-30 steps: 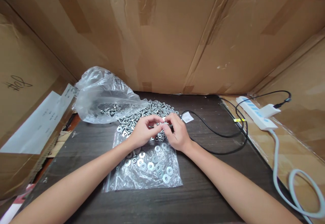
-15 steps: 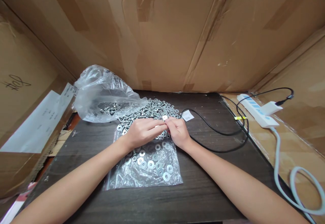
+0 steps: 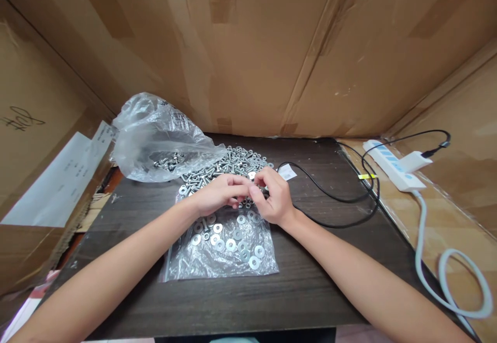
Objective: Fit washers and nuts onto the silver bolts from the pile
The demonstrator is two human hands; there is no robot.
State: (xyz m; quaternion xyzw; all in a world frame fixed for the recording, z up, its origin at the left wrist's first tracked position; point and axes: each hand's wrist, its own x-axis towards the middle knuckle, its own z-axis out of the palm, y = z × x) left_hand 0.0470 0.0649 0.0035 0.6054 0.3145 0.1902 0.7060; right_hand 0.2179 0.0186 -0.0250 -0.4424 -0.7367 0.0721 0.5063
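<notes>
My left hand (image 3: 222, 194) and my right hand (image 3: 273, 196) meet fingertip to fingertip above a pile of bolts (image 3: 209, 172), nuts and washers. Both are closed in a pinch, and what sits between the fingers is too small and covered to make out. Just below them lies a flat clear zip bag (image 3: 229, 266) with several large washers (image 3: 231, 245) on or in it. Behind my left hand, a big crumpled plastic bag (image 3: 155, 141) lies on its side with more bolts (image 3: 171, 161) in its mouth.
Cardboard walls (image 3: 248, 63) enclose the dark wooden table (image 3: 310, 291) at the back and sides. A black cable (image 3: 330, 198) loops over the right side to a white power strip (image 3: 392, 166). A small white label (image 3: 287, 172) lies near my right hand.
My hands have turned a little: the right fingers are more bent and raised, and the left fingers have curled in. The view has tipped slightly downward.
</notes>
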